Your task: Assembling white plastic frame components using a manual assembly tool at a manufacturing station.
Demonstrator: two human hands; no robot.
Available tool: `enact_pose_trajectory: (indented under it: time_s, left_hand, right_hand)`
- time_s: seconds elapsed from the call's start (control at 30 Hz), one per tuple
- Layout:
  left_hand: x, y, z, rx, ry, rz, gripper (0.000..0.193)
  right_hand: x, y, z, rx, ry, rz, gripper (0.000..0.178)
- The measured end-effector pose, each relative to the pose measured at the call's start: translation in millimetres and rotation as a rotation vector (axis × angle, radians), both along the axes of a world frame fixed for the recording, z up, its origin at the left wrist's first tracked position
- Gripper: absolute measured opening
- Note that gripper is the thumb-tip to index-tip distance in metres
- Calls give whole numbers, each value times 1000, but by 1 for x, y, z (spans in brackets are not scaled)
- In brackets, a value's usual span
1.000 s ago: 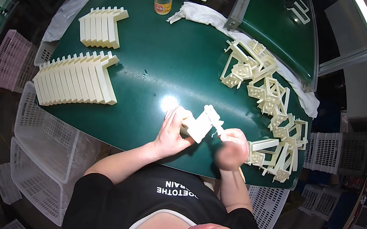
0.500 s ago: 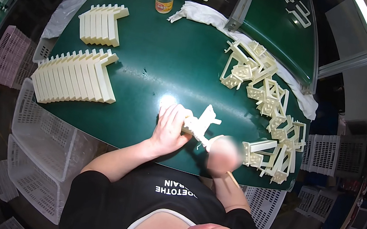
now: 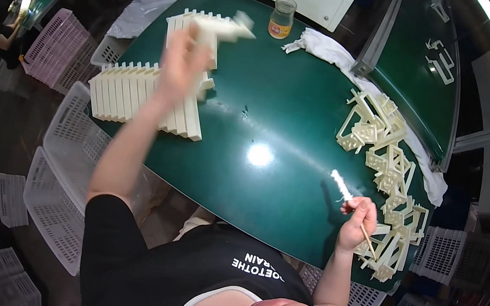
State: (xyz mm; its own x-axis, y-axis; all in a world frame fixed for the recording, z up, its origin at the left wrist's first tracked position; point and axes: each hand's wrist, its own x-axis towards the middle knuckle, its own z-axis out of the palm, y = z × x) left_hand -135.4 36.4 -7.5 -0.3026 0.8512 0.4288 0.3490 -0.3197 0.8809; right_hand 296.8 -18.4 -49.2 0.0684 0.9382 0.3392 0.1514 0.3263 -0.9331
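Note:
My left hand (image 3: 182, 69), smeared by motion, is closed on a cream plastic part (image 3: 229, 27) above the far stack of like parts (image 3: 178, 27). Just nearer to me stands a longer row of the same parts (image 3: 114, 97), lined up side by side. In my right hand (image 3: 357, 227) is a thin wooden stick (image 3: 367, 239), its far end wrapped in frayed white material (image 3: 339, 182) and pointing up and left over the table. Beside that hand lies a loose pile of cream plastic frames (image 3: 395, 206), running along the table's right side.
The green table (image 3: 249, 208) reaches from left to right before me. A glass jar (image 3: 282, 19) stands at its far edge, next to a white cloth (image 3: 322, 47). White plastic crates (image 3: 63, 188) stand at the left, and a raised green panel (image 3: 398, 75) is behind.
My left hand has carried the cream part from the table's middle to the far left stack. My right hand has drawn apart from it with the stick. The whole view has shifted right.

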Motion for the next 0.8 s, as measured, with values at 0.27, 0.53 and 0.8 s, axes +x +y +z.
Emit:
enact_pose_trajectory:
  time_s: [0.27, 0.53, 0.8]
  left_hand:
    - [-265, 79, -68, -696, 485, 809, 58]
    - [-196, 93, -64, -1016, 365, 359, 47]
    - [-199, 84, -64, -529, 584, 340, 65]
  right_hand:
    - [-17, -7, -15, -23, -24, 175, 23]
    - [-6, 15, 2, 71, -69, 43, 11]
    - [-121, 77, 23, -239, 188, 386, 18]
